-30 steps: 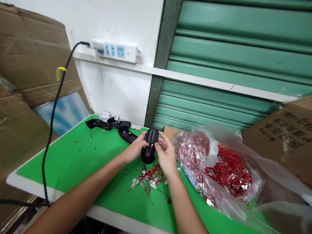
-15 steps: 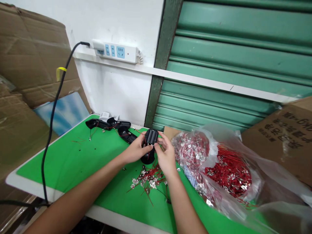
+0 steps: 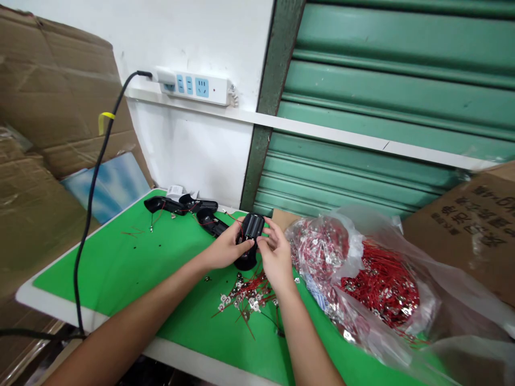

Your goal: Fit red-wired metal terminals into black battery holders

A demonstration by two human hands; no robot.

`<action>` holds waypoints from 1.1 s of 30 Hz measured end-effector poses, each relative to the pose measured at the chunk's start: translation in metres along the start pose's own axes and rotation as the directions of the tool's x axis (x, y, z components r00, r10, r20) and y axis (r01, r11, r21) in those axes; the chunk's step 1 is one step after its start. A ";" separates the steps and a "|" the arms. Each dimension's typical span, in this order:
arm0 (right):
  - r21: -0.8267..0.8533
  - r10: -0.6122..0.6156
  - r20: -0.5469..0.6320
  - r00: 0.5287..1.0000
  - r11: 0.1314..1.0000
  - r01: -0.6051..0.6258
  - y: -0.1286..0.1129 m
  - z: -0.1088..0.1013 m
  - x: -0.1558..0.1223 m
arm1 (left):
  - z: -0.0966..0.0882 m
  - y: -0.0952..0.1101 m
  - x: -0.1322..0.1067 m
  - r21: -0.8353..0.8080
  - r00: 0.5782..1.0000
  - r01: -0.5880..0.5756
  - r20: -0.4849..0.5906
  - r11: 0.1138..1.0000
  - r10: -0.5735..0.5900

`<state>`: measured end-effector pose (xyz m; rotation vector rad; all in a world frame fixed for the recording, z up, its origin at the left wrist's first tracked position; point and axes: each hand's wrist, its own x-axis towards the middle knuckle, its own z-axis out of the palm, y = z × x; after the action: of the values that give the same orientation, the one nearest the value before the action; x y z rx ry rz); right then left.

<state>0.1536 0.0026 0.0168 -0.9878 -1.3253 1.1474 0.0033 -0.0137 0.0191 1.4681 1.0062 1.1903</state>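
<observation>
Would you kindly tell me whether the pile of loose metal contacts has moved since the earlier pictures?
No. Judged against the table's white edge, the pile of contacts lies where it did; only the whole view has shifted slightly.

A power strip (image 3: 197,87) sits near a green shutter (image 3: 386,80)

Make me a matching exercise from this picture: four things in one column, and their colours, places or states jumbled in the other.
Things:
1. Power strip
2. Casing
3. Shutter
4. Plastic bag

Descriptions:
A. Black, between the left hand and the right hand
B. Clear, with red wires inside
C. White with blue sockets, along the wall
D. Green and ribbed, behind the table

Pairs: 1-C, 2-A, 3-D, 4-B
</observation>
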 end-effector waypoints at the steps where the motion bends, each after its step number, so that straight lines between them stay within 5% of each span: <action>1: 0.009 0.002 0.000 1.000 1.000 -0.002 -0.001 0.000 0.000 | 0.000 0.000 0.000 -0.001 1.000 -0.004 0.005 1.000 0.004; 8: 0.013 0.014 0.013 1.000 1.000 -0.014 -0.004 0.001 -0.001 | 0.001 0.006 0.001 -0.050 0.999 0.038 -0.014 0.998 -0.039; 16: 0.028 0.010 0.021 1.000 1.000 -0.011 0.000 0.000 0.001 | -0.003 0.012 0.003 -0.275 0.965 0.245 -0.029 0.930 -0.262; 33: 0.001 -0.015 0.027 1.000 1.000 0.015 -0.002 0.000 -0.001 | -0.002 0.009 0.005 -0.275 0.974 0.200 -0.045 0.940 -0.220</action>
<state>0.1535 0.0014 0.0184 -0.9636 -1.3508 1.1536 0.0026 -0.0102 0.0293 1.0822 0.9823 1.1806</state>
